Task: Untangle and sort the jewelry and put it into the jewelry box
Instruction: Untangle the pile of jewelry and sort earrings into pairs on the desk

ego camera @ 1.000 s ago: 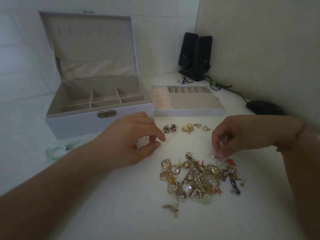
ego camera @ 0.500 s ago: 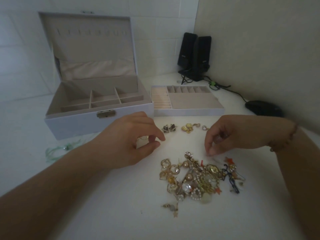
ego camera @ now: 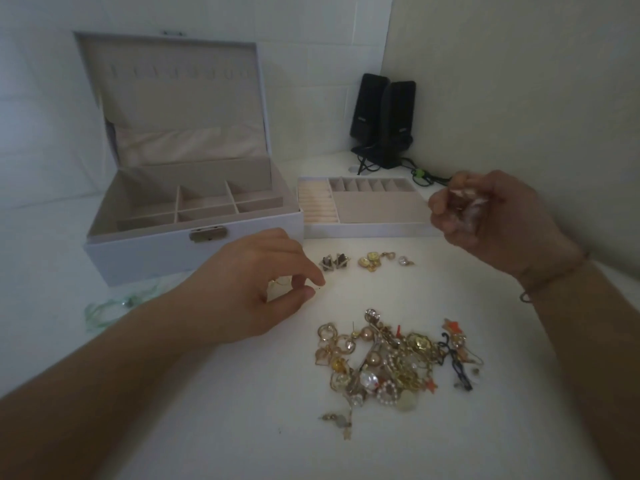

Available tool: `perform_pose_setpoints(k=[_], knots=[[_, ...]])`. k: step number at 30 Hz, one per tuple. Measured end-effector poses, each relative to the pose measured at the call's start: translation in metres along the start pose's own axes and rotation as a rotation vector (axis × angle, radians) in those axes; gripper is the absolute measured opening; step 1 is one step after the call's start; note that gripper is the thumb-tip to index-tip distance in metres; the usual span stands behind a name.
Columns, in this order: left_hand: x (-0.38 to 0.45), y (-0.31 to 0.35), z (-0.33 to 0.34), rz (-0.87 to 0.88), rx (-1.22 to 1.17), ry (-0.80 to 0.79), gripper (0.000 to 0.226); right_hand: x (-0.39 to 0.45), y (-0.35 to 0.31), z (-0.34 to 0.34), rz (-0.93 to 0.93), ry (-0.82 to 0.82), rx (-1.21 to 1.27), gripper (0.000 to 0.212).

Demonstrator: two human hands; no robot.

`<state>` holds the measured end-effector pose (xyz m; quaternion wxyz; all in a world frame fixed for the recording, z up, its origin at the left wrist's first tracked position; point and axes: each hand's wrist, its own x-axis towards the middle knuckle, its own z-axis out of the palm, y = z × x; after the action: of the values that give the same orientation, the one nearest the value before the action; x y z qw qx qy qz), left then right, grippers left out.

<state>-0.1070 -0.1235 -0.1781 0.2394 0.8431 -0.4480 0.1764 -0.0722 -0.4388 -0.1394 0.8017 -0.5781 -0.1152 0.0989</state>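
Note:
A tangled heap of gold, pearl and orange jewelry (ego camera: 391, 362) lies on the white table. Behind it sit a pair of dark star earrings (ego camera: 334, 262), gold earrings (ego camera: 372, 261) and a small clear stud (ego camera: 404, 260). My left hand (ego camera: 256, 292) rests on the table left of the heap, thumb and forefinger nearly touching, with a thin gold piece (ego camera: 278, 283) under its fingers. My right hand (ego camera: 485, 220) is raised above the table, its curled fingers holding a small blurred piece of jewelry (ego camera: 464, 197). The open jewelry box (ego camera: 194, 244) stands behind the left hand.
The box's removable tray (ego camera: 367, 230) lies to the right of the box. Two black speakers (ego camera: 382, 119) with cables stand in the back corner by the wall. A pale green ribbon (ego camera: 114, 306) lies at the left.
My right hand has lifted off the heap and risen to the right with a small piece in its fingers. The left hand has stayed in place.

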Motion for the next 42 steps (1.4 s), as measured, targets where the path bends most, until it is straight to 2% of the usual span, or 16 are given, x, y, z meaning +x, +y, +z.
perform_pose_setpoints(k=[2, 4, 6, 7, 9, 11, 14, 15, 16, 20, 25, 28, 30, 32, 37, 42], knots=[[0.000, 0.000, 0.000, 0.002, -0.001, -0.001, 0.018, 0.004, 0.005, -0.001, 0.060, 0.116, 0.061, 0.017], [0.000, 0.000, -0.001, 0.003, 0.000, -0.004, 0.018, 0.009, 0.010, -0.004, 0.109, 0.214, 0.049, 0.026], [0.000, 0.001, -0.001, -0.001, -0.001, -0.007, 0.019, 0.012, 0.016, -0.004, 0.113, 0.330, -0.098, 0.040], [0.000, 0.001, -0.001, -0.003, -0.002, -0.010, 0.019, 0.013, 0.019, -0.003, 0.075, 0.401, -0.275, 0.045], [0.000, 0.000, 0.000, -0.002, -0.007, -0.016, 0.019, 0.014, 0.029, -0.001, -0.064, 0.477, -0.810, 0.047], [0.000, 0.000, 0.000, 0.002, -0.011, -0.018, 0.017, 0.014, 0.033, 0.002, -0.118, 0.414, -1.269, 0.039], [0.000, 0.001, 0.000, -0.001, -0.011, -0.014, 0.017, 0.011, 0.028, -0.003, -0.040, 0.249, -1.524, 0.012], [0.000, 0.001, -0.001, -0.003, -0.013, -0.013, 0.018, 0.010, 0.026, -0.007, -0.014, 0.218, -1.549, 0.004], [0.000, 0.001, -0.001, -0.004, -0.016, -0.013, 0.019, 0.009, 0.024, -0.009, 0.004, 0.195, -1.551, 0.005], [0.000, 0.001, -0.001, -0.004, -0.016, -0.022, 0.021, 0.006, 0.018, -0.017, -0.022, 0.118, -1.523, 0.016], [0.000, 0.002, -0.002, -0.003, -0.011, -0.007, 0.019, -0.001, 0.008, -0.016, -0.131, 0.110, -1.428, 0.030], [0.000, 0.001, -0.002, -0.003, -0.004, 0.004, 0.019, -0.001, 0.013, -0.006, -0.204, -0.104, -1.408, 0.037], [0.000, 0.002, -0.002, -0.002, -0.001, -0.005, 0.020, 0.001, 0.020, -0.002, -0.169, -0.242, -1.466, 0.038], [0.000, 0.002, -0.003, -0.006, 0.004, -0.015, 0.021, 0.004, 0.025, 0.001, -0.114, -0.300, -1.533, 0.037], [0.000, 0.001, -0.002, -0.004, -0.005, -0.014, 0.020, 0.009, 0.028, 0.005, -0.093, -0.233, -1.605, 0.025], [0.000, -0.001, -0.001, 0.002, -0.003, -0.009, 0.018, 0.008, 0.028, 0.002, -0.124, -0.162, -1.556, 0.018]])
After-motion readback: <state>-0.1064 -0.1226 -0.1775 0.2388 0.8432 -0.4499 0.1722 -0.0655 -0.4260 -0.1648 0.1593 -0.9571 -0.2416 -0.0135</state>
